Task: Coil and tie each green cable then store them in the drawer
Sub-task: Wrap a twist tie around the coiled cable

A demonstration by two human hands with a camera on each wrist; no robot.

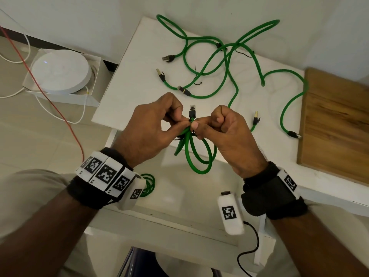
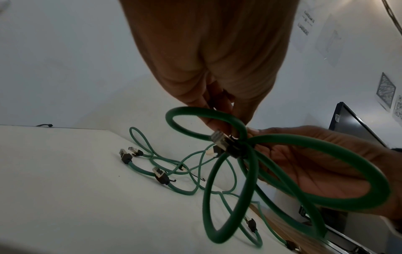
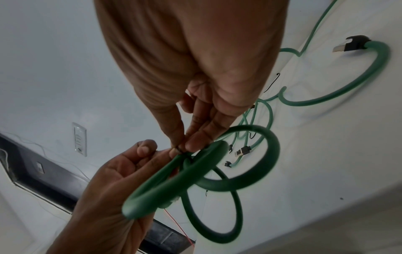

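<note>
My two hands meet above the table's front edge, holding a coiled green cable (image 1: 197,156) (image 2: 293,137) (image 3: 272,154). Its loops hang below them and one black plug (image 1: 192,112) sticks up between the fingers. My left hand (image 1: 182,120) (image 2: 219,123) pinches the bundle's crossing point. My right hand (image 1: 196,126) (image 3: 187,142) pinches the same spot, where a thin black tie (image 3: 181,152) wraps the strands. A second coiled green cable (image 1: 148,184) lies in the open drawer (image 1: 169,198), partly hidden by my left wrist. Several loose green cables (image 1: 225,60) sprawl over the white table (image 1: 135,76).
A wooden board (image 1: 335,124) lies on the table's right end. On the floor at left sits a round white device (image 1: 60,70) in a box, with a red wire (image 1: 50,96) and white cords beside it. Loose black ties (image 1: 242,53) lie among the cables.
</note>
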